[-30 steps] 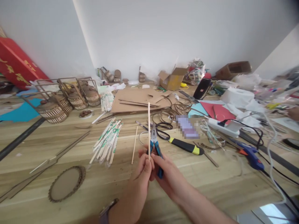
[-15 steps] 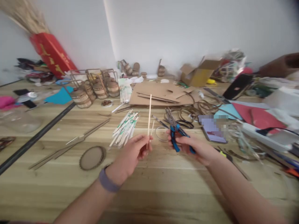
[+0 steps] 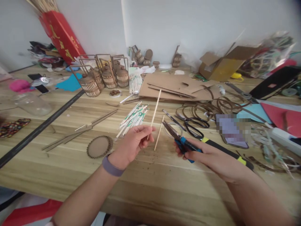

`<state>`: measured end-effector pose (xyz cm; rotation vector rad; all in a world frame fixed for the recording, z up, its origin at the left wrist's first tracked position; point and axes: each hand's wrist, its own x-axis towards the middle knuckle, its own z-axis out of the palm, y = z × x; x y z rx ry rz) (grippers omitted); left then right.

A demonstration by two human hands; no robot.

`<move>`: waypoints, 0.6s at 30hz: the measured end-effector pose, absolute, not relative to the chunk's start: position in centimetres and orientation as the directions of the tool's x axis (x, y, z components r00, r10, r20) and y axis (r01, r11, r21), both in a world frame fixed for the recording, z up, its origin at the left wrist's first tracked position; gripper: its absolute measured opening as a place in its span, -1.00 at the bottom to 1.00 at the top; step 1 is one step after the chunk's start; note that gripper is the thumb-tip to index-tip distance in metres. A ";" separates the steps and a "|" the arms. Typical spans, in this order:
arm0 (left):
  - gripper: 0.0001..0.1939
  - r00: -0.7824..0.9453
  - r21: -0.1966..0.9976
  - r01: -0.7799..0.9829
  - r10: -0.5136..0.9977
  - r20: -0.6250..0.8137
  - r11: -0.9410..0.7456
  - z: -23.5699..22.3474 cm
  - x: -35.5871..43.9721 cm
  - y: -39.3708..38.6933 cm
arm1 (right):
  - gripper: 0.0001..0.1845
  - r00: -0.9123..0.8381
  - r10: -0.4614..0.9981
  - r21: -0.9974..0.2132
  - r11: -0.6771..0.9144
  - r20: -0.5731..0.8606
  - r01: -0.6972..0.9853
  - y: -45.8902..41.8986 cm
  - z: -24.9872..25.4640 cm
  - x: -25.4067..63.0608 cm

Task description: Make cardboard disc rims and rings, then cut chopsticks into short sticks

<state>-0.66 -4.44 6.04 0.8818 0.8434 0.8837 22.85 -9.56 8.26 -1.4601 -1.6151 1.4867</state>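
Between thumb and fingers, my left hand [image 3: 138,141] pinches a thin pale wooden stick [image 3: 156,110] near its lower end; the stick points up and slightly right. My right hand [image 3: 197,150] is wrapped round the blue-and-black handles of a pair of pliers [image 3: 175,133], whose jaws point up and left, apart from the stick. Another wooden stick [image 3: 159,133] lies on the table between my hands. Beyond my left hand is a pile of paper-wrapped chopsticks [image 3: 133,119]. A round cardboard disc with a ridged rim [image 3: 99,146] lies to its left.
Small lidded baskets with tall handles [image 3: 109,77] stand at the back left. A cardboard sheet [image 3: 169,81] lies at the back centre. To the right are scissors [image 3: 196,125], a yellow-and-black handled tool [image 3: 227,152], a phone [image 3: 231,130] and coiled brown strips [image 3: 211,108].
My hands have separated: the left, with the stick, has gone left, and the right, with the pliers, has gone right. The stick now leans right. The view has turned left.
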 end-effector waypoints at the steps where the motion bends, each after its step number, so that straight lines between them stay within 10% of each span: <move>1: -0.64 0.404 0.897 -0.256 0.883 -0.239 0.360 6.1 -0.6 -4.5 | -0.75 -0.296 0.912 -0.916 -0.166 -0.283 0.365 -9.6 8.2 22.9; 18: -0.65 0.537 0.881 -0.005 0.745 -0.396 0.472 5.6 0.3 -5.7 | -0.79 -0.335 0.881 -0.929 -0.250 -0.335 0.273 -10.1 7.4 20.7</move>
